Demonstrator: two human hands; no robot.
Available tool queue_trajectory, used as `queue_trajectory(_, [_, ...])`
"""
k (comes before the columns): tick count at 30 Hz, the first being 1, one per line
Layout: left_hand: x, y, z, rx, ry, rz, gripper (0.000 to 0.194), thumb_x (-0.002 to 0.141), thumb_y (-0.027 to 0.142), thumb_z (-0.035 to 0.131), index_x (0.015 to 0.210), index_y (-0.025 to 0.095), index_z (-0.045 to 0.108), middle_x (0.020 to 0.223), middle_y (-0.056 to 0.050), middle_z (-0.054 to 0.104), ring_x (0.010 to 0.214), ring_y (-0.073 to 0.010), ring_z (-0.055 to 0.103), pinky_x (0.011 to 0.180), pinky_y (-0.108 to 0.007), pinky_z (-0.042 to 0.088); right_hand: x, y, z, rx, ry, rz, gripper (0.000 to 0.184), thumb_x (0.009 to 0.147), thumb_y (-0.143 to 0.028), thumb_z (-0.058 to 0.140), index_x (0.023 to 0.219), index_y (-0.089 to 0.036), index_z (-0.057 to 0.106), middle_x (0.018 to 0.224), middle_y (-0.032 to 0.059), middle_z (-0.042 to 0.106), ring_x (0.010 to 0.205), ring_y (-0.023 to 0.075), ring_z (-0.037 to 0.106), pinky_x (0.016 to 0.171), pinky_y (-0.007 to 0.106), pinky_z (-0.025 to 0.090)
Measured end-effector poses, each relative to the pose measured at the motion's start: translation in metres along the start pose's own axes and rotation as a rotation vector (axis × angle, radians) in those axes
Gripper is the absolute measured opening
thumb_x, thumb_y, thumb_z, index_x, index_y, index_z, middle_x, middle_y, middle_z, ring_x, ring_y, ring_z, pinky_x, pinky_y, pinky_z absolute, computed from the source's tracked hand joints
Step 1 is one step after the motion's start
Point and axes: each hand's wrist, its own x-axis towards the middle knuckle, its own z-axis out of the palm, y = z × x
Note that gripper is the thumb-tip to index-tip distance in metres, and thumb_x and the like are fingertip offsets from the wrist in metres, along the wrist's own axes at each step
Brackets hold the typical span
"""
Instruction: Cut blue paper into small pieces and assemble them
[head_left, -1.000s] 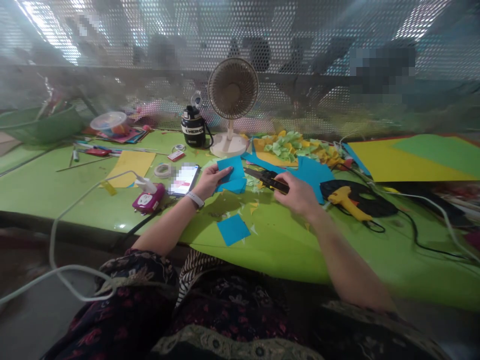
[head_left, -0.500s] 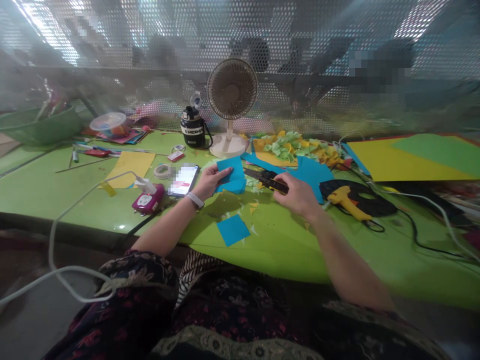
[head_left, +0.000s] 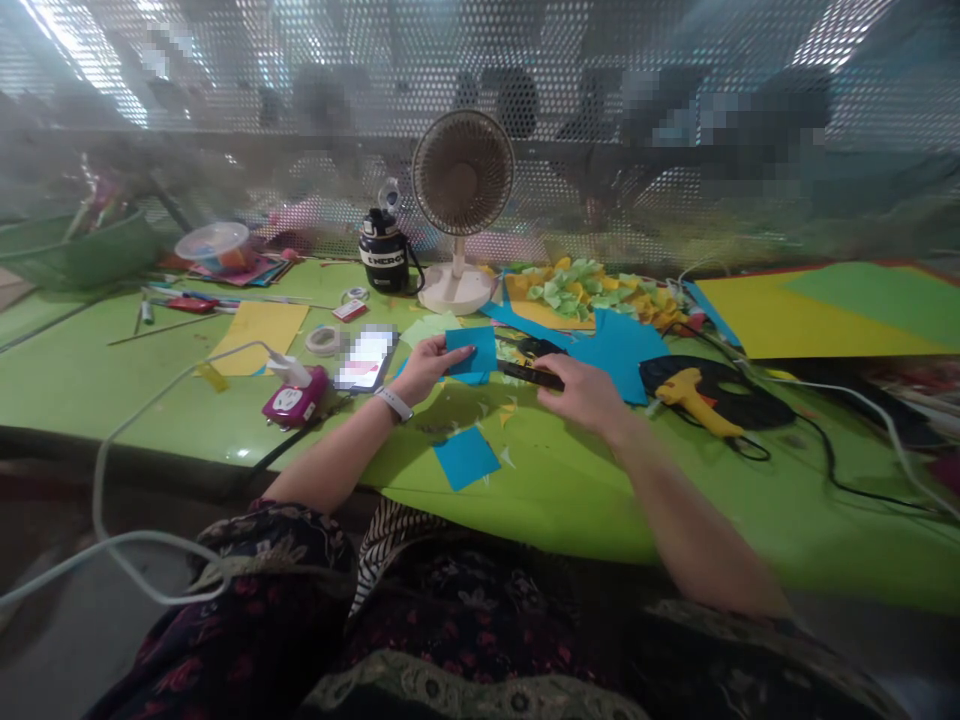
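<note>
As the left hand pinches blue paper, the right hand clasps a dark tool beside it, lining-up seemingly demanding steadiness!

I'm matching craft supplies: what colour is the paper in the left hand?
The paper is blue, best seen in the head view.

Pale wristband, dark floral clothing, olive patterned trim
</note>
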Motion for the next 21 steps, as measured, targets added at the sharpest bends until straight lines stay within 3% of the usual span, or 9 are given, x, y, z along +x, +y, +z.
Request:
queue_trajectory(6, [0.0049,-0.0017,-0.0063,-0.028,0.025,0.022,0.048,0.054,0.04,0.094,0.085,0.012,0.071,0.081,-0.005,0.075,0.069,-0.0139,0.069,0.072,-0.029,0.057,0.001,0.0015,-0.0018,0.032,-0.01,0.011,0.034,0.078,-0.025,0.06,0.112,-0.023,0.067,0.115,0.0094,0.074,0.099,0.0296,0.07,0.074,0.037,0.054])
queue_trajectory(17, [0.0018,-0.0052,-0.0006,-0.038,0.047,0.031,0.046,0.054,0.041,0.094,0.082,0.013,0.069,0.077,-0.003,0.073,0.064,-0.0099,0.065,0.065,-0.023,0.054,0.0006,-0.0017,0.0019,0.094,-0.045,-0.013,0.034,0.079,-0.026,0.06,0.111,-0.024,0.067,0.115,0.0098,0.074,0.1,0.0302,0.07,0.08,0.041,0.055])
queue_trajectory(21, [0.0016,-0.0085,0.0007,-0.053,0.021,0.032,0.046,0.056,0.04,0.093,0.084,0.013,0.07,0.08,-0.004,0.074,0.066,-0.0116,0.067,0.067,-0.025,0.055,0.0009,-0.0053,0.004,0.113,-0.031,-0.028,0.035,0.08,-0.025,0.06,0.113,-0.023,0.067,0.118,0.0103,0.073,0.105,0.0304,0.069,0.089,0.044,0.054])
